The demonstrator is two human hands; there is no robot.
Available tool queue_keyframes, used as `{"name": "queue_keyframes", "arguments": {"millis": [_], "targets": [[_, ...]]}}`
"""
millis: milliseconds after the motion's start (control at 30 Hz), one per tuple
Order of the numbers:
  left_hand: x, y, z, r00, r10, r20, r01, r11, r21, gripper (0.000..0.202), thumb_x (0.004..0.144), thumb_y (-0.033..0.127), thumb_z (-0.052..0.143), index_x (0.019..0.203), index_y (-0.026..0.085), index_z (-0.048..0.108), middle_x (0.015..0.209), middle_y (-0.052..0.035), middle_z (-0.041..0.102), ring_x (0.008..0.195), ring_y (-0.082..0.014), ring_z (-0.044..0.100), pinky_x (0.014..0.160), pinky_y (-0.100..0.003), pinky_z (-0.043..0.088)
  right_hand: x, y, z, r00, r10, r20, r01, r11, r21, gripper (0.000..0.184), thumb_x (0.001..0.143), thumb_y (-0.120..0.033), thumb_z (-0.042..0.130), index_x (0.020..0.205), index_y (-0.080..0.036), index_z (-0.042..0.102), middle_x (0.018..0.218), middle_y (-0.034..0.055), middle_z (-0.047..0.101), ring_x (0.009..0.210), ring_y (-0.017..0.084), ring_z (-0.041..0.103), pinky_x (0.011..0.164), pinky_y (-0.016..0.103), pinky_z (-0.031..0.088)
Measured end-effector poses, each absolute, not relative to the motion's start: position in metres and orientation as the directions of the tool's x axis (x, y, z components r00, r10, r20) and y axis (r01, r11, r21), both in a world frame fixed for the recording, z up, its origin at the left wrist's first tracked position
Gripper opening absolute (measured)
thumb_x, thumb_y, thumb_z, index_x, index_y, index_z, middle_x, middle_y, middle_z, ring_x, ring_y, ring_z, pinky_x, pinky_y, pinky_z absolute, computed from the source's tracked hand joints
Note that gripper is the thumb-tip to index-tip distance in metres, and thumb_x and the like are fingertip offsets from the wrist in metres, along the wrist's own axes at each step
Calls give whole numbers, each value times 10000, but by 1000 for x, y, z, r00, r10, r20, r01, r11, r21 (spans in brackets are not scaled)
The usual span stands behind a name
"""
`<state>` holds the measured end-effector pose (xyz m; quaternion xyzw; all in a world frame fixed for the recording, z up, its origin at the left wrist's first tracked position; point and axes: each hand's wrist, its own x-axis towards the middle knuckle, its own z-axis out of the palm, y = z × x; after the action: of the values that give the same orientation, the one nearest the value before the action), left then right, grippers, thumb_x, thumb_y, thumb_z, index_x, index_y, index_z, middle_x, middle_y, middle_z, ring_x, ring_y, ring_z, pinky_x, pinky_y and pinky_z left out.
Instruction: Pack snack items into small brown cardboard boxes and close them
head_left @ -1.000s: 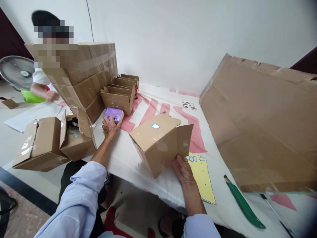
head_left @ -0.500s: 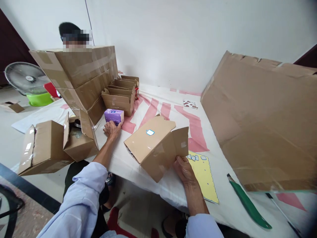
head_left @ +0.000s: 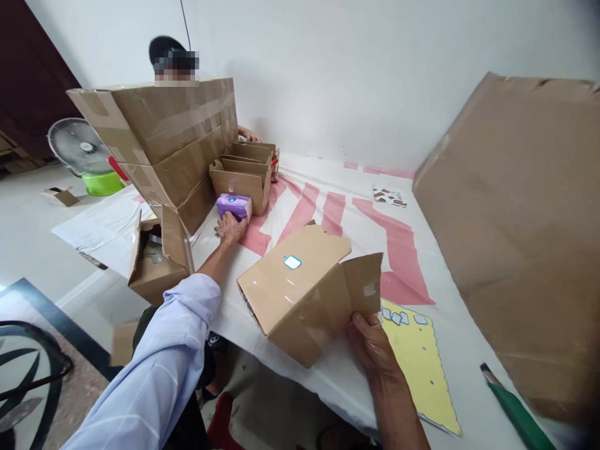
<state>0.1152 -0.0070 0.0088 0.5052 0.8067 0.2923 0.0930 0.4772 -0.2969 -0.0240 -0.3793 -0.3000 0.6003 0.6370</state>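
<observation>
My left hand [head_left: 229, 228] has its fingers against the near side of a purple tissue pack [head_left: 234, 205], gripping it beside a row of topless cardboard boxes [head_left: 239, 181]. Part of the pack is hidden by the fingers. In front of me a brown cardboard box [head_left: 300, 287] with a small blue-edged white label lies tilted on the table. Its end flap [head_left: 368, 281] stands out to the right, and my right hand [head_left: 370, 337] pinches the lower edge of that flap, thumb on top.
Large stacked cartons [head_left: 173, 125] stand at the left, a person [head_left: 171, 53] behind them. A carton with raised flaps [head_left: 157, 262] sits on the near left edge. A yellow paper cutout [head_left: 422, 362], a green-handled cutter [head_left: 515, 406] and a big cardboard panel [head_left: 525, 237] lie or stand to the right.
The view has turned left. A taped carton has gone from the lower left edge; a carton piece now shows lower down near the floor. The other person's hand now shows behind the stack.
</observation>
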Motion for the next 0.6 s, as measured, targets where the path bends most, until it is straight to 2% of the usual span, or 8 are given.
{"name": "queue_keyframes", "arguments": {"millis": [267, 400, 500, 600], "targets": [[121, 26, 20, -454, 889, 63, 686, 304, 661, 578, 890, 449, 735, 1371, 152, 609, 1518, -285, 630, 1504, -506, 496, 1231, -695, 315, 478, -298, -30, 43, 993, -111, -546, -70, -835, 461, 711, -480, 1030, 1109, -326, 855, 1155, 82, 874, 1359, 376, 725, 1206, 619, 555], [126, 9, 38, -427, 904, 12, 596, 271, 756, 532, 863, 361, 769, 1341, 159, 649, 1485, -261, 659, 1501, -496, 524, 1229, -682, 358, 475, -296, -27, 58, 995, -85, -534, -41, -844, 412, 714, -472, 1023, 1064, -334, 854, 1148, 68, 876, 1326, 363, 747, 1180, 588, 584], [130, -30, 54, -348, 937, 11, 510, 180, 841, 447, 888, 298, 738, 1310, 160, 694, 1377, -205, 729, 1381, -418, 651, 1152, -584, 497, 473, -295, -23, 98, 994, -54, -512, 3, -859, 441, 683, -495, 1035, 1052, -335, 853, 1143, 54, 876, 1283, 353, 770, 1141, 557, 622], [129, -87, 72, -183, 981, 58, 379, 16, 925, 345, 957, 367, 687, 1242, 184, 751, 1208, -123, 793, 1177, -295, 759, 968, -418, 618, 475, -295, -17, 134, 991, -22, -480, 46, -876, 440, 685, -492, 1036, 1047, -322, 851, 1119, 55, 879, 1263, 327, 782, 1134, 512, 635]]}}
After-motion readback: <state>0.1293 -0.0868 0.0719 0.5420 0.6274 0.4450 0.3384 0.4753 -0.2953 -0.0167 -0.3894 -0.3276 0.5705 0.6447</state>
